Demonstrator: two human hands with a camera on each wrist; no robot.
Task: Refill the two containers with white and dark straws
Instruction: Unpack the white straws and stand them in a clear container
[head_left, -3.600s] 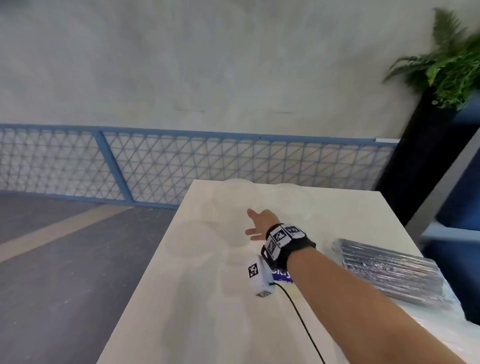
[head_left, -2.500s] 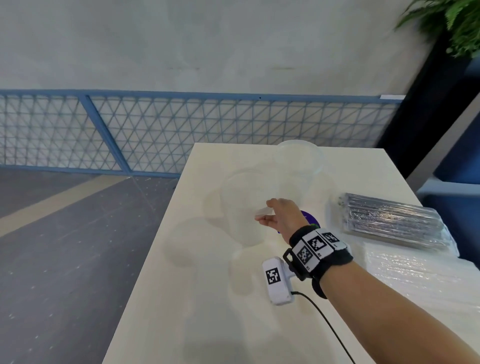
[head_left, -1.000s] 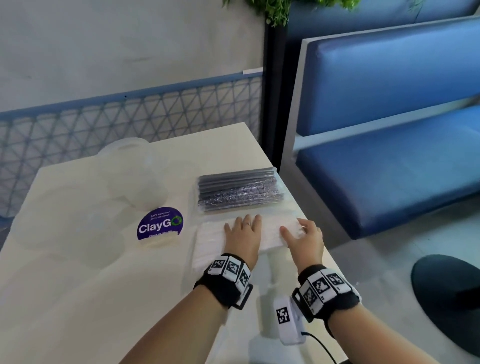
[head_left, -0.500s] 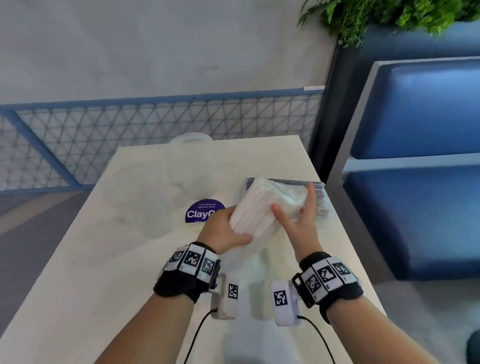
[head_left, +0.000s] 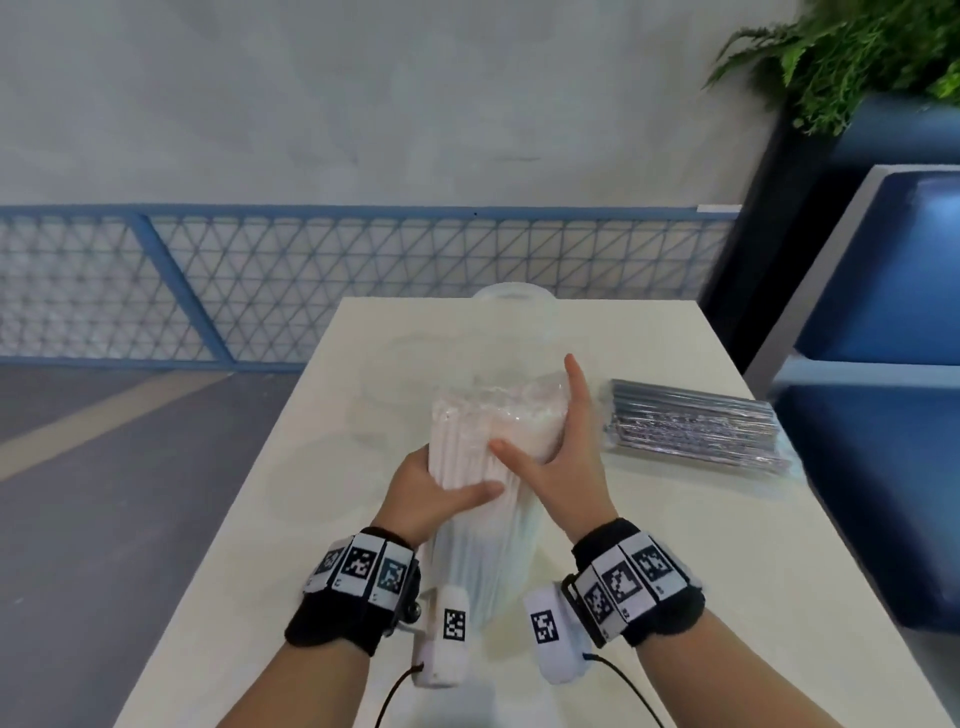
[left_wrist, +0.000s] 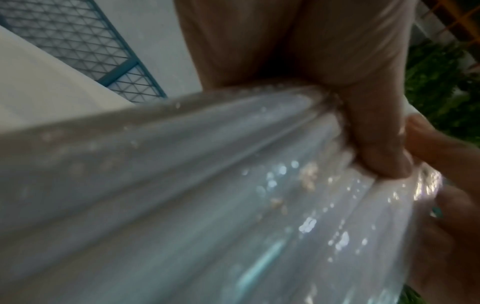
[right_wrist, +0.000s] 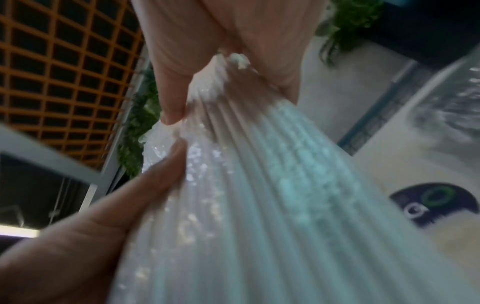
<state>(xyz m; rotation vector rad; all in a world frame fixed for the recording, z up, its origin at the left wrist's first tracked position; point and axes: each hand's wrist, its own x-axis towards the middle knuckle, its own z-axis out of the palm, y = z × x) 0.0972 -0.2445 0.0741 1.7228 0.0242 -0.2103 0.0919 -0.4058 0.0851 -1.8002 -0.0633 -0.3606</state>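
Note:
A pack of white straws (head_left: 483, 447) in clear wrap stands tilted above the white table (head_left: 322, 519), held between both hands. My left hand (head_left: 436, 499) grips its left side, thumb across the front. My right hand (head_left: 561, 457) holds the right side near the top, thumb pressed on the wrap and index finger pointing up. The left wrist view shows the white straw pack (left_wrist: 233, 205) close up, and the right wrist view shows the same pack (right_wrist: 259, 205) too. A pack of dark straws (head_left: 691, 431) lies on the table to the right. Two clear containers stand behind: one (head_left: 514, 312) at the far edge, one (head_left: 405, 374) nearer left.
A round purple sticker (right_wrist: 436, 203) lies on the table under the pack. A blue mesh fence (head_left: 311, 280) runs beyond the far edge. A blue bench (head_left: 883, 364) and a potted plant (head_left: 852, 57) stand to the right. Wrist cables trail toward me.
Both hands took the white straw pack off the table and have raised it more upright over the middle. Before that my right hand shifted a clear container.

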